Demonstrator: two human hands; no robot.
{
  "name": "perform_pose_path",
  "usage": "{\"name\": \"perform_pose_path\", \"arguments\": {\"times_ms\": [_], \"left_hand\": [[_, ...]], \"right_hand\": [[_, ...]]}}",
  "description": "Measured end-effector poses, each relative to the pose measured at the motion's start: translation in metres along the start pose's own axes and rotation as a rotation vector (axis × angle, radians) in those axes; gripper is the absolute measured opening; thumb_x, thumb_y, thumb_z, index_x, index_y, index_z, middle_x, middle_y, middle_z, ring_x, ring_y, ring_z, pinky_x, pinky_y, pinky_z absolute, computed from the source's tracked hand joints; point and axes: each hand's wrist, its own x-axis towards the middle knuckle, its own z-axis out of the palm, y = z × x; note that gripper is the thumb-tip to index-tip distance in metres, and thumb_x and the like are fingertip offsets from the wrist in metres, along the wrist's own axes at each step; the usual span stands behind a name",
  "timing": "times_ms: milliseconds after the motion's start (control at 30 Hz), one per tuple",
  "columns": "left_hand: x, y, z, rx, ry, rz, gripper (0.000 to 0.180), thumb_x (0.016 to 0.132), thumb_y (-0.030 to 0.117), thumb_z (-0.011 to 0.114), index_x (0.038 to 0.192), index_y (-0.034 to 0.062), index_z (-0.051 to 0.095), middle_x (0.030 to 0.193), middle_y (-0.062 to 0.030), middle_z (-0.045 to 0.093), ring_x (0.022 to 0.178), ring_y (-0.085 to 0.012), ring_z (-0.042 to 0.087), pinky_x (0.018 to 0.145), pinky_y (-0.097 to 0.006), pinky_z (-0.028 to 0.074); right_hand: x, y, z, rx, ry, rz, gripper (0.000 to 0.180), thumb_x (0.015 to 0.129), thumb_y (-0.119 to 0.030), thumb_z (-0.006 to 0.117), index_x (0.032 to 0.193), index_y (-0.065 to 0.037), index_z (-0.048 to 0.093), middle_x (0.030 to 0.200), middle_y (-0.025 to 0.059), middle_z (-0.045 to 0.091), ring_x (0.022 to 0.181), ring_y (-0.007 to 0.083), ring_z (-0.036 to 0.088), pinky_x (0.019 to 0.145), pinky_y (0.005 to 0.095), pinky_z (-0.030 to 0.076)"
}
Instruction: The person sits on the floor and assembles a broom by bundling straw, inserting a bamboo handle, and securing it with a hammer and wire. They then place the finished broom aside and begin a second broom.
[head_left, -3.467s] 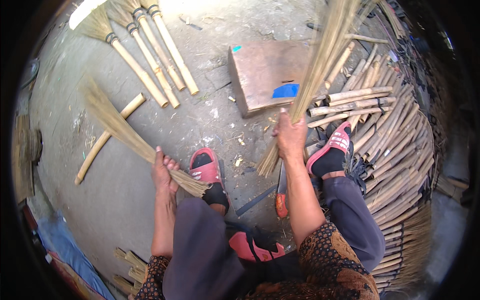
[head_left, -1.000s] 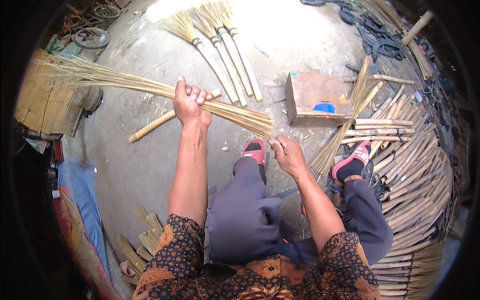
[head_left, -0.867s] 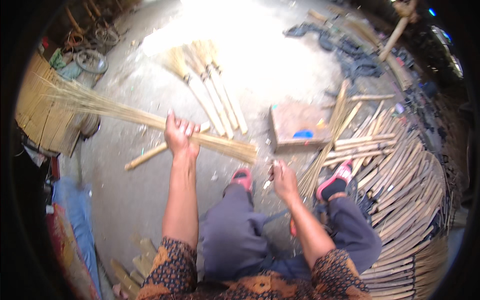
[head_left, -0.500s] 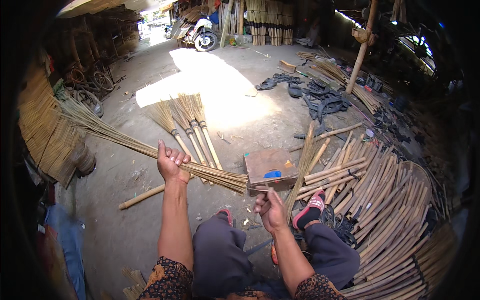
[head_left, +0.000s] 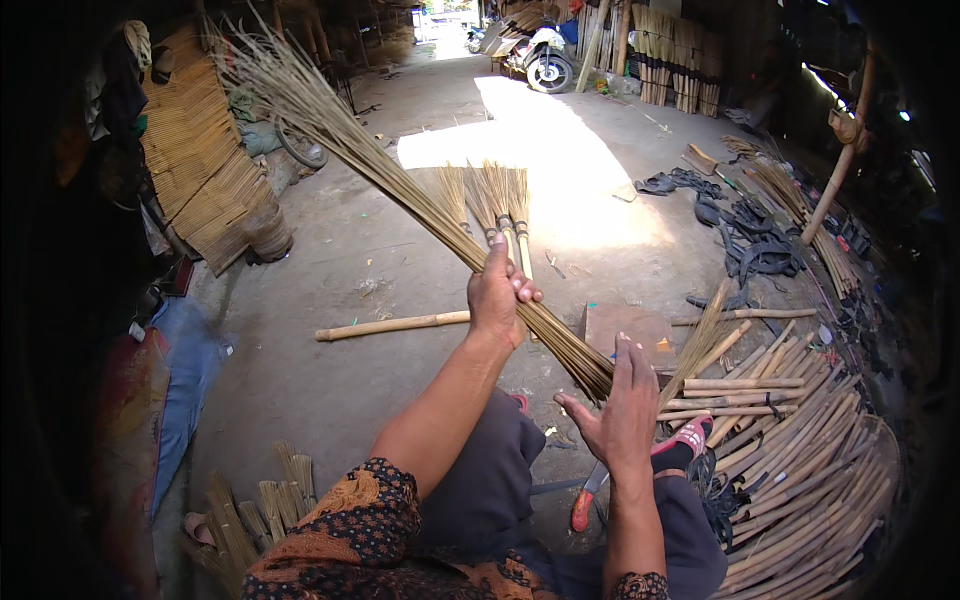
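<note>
My left hand (head_left: pixel 497 298) is closed round a long bundle of thin broom sticks (head_left: pixel 385 178). The bundle slants across the view, its feathery tips spread at the upper left and its cut butt ends at the lower right. My right hand (head_left: pixel 620 415) is open beside those butt ends, fingers stretched up and thumb apart; whether it touches them I cannot tell. Behind it, partly hidden, stands a wooden box (head_left: pixel 625 325). A loose tuft of the same sticks (head_left: pixel 697 340) leans to the right of the box. Near my legs lies a red-handled knife (head_left: pixel 582 508).
Several finished brooms (head_left: pixel 484 195) lie ahead on the floor. A bamboo pole (head_left: pixel 390 325) lies to the left. Many bamboo handles (head_left: pixel 810 480) are piled at the right, below black rubber strips (head_left: pixel 755 245). Short stick bundles (head_left: pixel 265 510) stand at the lower left.
My left hand has swung the bundle to the right and tilted its tips up. My right hand has gone from fingers curled on a thin strip to open by the butt ends. The view has turned left.
</note>
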Motion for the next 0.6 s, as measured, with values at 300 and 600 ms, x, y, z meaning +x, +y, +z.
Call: {"name": "perform_pose_path", "arguments": {"times_ms": [300,600], "left_hand": [[-0.026,-0.030,0.008,0.129,-0.289,-0.230,0.035,0.101,0.041,0.073,0.087,0.0144,0.053,0.066,0.0019,0.053,0.059,-0.0121,0.056,0.064,-0.033,0.054],[-0.037,-0.055,-0.008,0.096,-0.210,-0.335,0.035,0.100,0.039,0.073,0.084,0.0140,0.055,0.064,0.0015,0.052,0.055,-0.0131,0.055,0.056,-0.033,0.052]], "right_hand": [[0.045,-0.011,0.026,0.827,-0.842,0.537,0.029,0.087,-0.016,0.068,0.112,0.000,0.067,0.091,0.0272,0.073,0.092,0.0437,0.073,0.081,0.0512,0.055],[0.022,-0.005,0.030,0.940,-1.022,0.592,0.035,0.087,-0.024,0.076,0.110,0.000,0.065,0.088,0.0236,0.074,0.085,0.0442,0.073,0.078,0.0500,0.056]]}}
